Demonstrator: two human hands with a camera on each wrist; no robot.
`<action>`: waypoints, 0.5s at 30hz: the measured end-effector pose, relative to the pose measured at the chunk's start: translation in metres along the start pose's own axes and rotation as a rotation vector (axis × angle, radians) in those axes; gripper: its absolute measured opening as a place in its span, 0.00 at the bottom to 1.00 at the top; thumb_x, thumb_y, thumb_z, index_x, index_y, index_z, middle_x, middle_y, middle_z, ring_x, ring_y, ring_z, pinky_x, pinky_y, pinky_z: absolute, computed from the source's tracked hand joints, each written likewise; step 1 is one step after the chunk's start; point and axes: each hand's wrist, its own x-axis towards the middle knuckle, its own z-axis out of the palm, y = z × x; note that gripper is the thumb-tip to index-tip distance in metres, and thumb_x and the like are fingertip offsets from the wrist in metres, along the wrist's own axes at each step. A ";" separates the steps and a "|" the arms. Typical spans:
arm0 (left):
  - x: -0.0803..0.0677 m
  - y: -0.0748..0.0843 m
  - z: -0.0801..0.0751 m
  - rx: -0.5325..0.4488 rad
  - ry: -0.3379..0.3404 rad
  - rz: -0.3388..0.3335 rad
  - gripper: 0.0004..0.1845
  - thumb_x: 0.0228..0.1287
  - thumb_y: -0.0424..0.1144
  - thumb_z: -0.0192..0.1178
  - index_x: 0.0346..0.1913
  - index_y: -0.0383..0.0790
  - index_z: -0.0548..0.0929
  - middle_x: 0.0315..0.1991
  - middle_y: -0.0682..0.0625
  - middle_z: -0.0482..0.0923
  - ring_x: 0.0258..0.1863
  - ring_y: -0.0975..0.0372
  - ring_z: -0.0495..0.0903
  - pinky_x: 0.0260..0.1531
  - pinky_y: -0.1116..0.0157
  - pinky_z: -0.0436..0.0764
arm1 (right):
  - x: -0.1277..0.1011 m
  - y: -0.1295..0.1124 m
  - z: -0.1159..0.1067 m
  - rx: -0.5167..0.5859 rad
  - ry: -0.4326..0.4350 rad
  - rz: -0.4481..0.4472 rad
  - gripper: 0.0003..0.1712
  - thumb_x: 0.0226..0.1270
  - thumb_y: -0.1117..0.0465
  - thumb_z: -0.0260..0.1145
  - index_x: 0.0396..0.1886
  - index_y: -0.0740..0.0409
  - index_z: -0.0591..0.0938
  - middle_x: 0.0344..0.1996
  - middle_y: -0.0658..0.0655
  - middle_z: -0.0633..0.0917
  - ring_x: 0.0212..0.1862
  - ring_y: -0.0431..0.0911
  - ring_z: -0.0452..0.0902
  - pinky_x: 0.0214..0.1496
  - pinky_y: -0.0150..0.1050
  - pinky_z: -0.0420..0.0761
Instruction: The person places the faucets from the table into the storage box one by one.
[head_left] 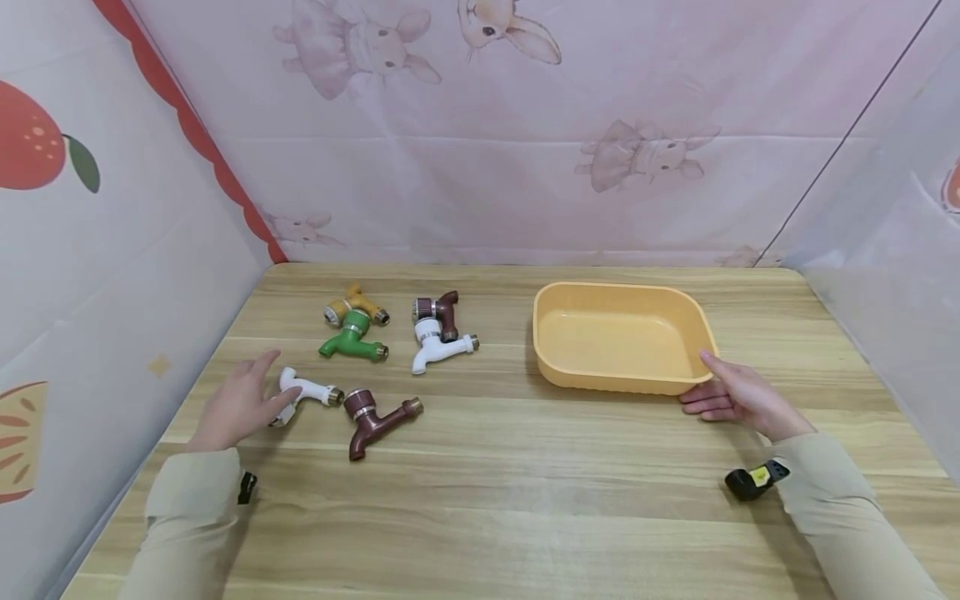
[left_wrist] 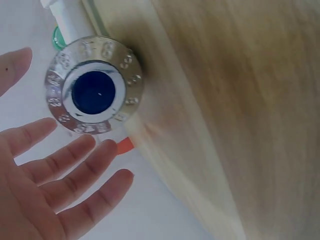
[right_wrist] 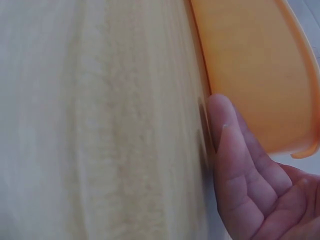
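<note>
Head view: your left hand (head_left: pixel 238 404), fingers spread, touches the white tap (head_left: pixel 306 390); your right hand (head_left: pixel 738 398) holds the tray (head_left: pixel 693 385) corner, thumb on the rim.

White plastic tap (head_left: pixel 306 392), lying on its side on the wooden tabletop, left-front of the tap cluster; brass-coloured threaded end faces right, chromed knob w/ blue centre (left_wrist: pixel 93 90) at the near end. Yellow-orange rectangular basin (head_left: pixel 547 346), upright, empty, right of centre, well apart from the tap.
</note>
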 end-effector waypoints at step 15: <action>0.007 -0.014 0.009 0.032 -0.121 0.007 0.44 0.59 0.58 0.55 0.62 0.21 0.58 0.54 0.20 0.61 0.51 0.33 0.64 0.43 0.38 0.67 | 0.001 0.000 -0.002 -0.004 0.005 -0.001 0.43 0.70 0.39 0.38 0.60 0.78 0.54 0.34 0.59 0.85 0.37 0.49 0.82 0.38 0.41 0.80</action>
